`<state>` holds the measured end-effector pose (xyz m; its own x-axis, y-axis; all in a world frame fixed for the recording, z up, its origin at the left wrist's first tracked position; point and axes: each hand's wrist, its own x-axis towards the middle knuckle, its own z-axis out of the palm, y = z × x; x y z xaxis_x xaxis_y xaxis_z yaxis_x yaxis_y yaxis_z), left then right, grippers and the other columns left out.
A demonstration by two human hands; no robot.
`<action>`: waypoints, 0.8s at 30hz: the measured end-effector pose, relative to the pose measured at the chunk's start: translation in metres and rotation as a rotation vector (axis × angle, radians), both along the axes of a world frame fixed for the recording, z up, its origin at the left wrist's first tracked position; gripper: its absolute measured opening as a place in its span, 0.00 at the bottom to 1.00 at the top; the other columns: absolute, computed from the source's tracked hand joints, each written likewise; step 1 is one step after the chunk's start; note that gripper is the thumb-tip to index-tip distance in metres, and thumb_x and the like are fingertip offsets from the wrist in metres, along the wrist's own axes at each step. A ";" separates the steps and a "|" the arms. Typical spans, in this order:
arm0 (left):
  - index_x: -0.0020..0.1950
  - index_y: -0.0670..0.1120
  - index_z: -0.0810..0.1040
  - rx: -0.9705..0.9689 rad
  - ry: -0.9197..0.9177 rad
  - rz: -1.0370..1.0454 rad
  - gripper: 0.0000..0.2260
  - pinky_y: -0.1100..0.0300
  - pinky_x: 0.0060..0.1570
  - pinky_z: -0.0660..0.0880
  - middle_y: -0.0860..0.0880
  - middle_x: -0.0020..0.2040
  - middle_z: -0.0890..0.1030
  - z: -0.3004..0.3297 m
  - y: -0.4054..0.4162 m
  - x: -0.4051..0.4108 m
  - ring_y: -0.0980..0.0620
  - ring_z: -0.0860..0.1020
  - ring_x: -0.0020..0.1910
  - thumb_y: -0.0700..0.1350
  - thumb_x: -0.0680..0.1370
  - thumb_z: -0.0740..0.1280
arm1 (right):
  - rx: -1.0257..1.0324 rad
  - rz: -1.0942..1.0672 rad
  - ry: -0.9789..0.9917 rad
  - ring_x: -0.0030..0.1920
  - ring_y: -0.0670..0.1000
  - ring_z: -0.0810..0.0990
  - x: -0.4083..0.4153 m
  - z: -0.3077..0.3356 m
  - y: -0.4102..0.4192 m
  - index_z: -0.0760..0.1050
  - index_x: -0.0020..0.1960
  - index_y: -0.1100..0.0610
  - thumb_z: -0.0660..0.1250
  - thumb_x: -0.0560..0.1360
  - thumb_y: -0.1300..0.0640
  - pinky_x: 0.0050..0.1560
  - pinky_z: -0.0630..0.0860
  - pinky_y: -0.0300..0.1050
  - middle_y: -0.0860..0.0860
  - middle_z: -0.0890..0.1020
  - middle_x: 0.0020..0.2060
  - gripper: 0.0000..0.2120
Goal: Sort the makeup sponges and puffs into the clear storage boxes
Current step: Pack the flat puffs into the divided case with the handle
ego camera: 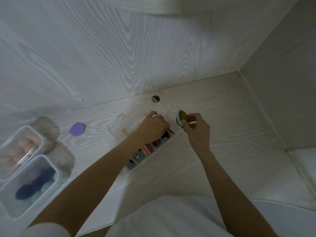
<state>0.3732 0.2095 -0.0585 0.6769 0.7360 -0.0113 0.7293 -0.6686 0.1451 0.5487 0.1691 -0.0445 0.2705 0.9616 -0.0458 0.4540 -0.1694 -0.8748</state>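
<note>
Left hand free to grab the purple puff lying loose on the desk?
Probably yes: the left hand is in the divided organizer, and bare desk separates it from the purple puff.

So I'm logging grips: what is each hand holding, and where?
Right hand pinches an olive-and-blue puff by its lower edge. Left hand reaches into the divided box; its hold can't be told.

The left hand hides the organizer's far end. Its fingertips cannot be seen. The boxes blur and run off the left edge.

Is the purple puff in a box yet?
No, out. The flat purple puff lies alone on the pale wooden desk, beyond both clear boxes.
</note>
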 end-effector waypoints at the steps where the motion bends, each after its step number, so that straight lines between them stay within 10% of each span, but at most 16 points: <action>1: 0.52 0.48 0.80 0.024 -0.005 -0.015 0.08 0.52 0.59 0.66 0.49 0.47 0.83 0.001 -0.001 -0.002 0.49 0.79 0.52 0.44 0.76 0.65 | -0.002 0.016 -0.059 0.36 0.47 0.79 -0.003 -0.001 -0.001 0.74 0.47 0.55 0.70 0.73 0.58 0.36 0.76 0.37 0.47 0.79 0.38 0.05; 24: 0.48 0.44 0.82 -0.047 -0.336 0.086 0.05 0.52 0.41 0.79 0.45 0.51 0.79 -0.012 -0.017 -0.014 0.45 0.77 0.50 0.40 0.73 0.70 | 0.056 0.283 -0.774 0.49 0.57 0.76 -0.030 -0.022 -0.001 0.79 0.33 0.56 0.78 0.61 0.61 0.41 0.73 0.47 0.54 0.79 0.50 0.08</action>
